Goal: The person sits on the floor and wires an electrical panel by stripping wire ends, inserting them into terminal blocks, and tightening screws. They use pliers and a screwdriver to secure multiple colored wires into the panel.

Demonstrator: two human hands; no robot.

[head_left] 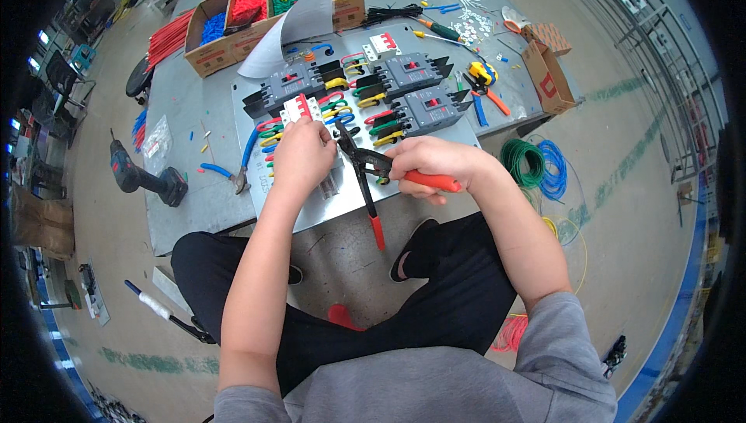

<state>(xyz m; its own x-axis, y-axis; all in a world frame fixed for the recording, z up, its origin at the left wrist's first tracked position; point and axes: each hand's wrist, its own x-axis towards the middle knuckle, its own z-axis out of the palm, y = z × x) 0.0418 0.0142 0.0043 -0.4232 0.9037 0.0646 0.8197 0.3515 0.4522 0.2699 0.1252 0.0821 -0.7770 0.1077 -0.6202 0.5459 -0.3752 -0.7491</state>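
Observation:
My right hand (451,160) is closed around one red handle of a black crimping tool (360,165). The tool's other red-tipped handle (377,230) swings down, well apart from the first. Its jaws point at my left hand (305,149), whose fingers are pinched together just below a white breaker with red levers (298,106); what they hold is hidden. Loops of red, green, yellow and blue wire (336,112) stand beside that breaker. Dark grey breakers (429,109) sit on the same pale metal panel (247,129), to the right and behind.
A divided cardboard box (237,34) of coloured caps stands at the back, a curled sheet (291,33) before it. Blue-handled pliers (238,177) and a cordless drill (148,177) lie left. Wire strippers (486,96), screwdrivers and a carton (547,77) lie right; wire coils (522,163) are below.

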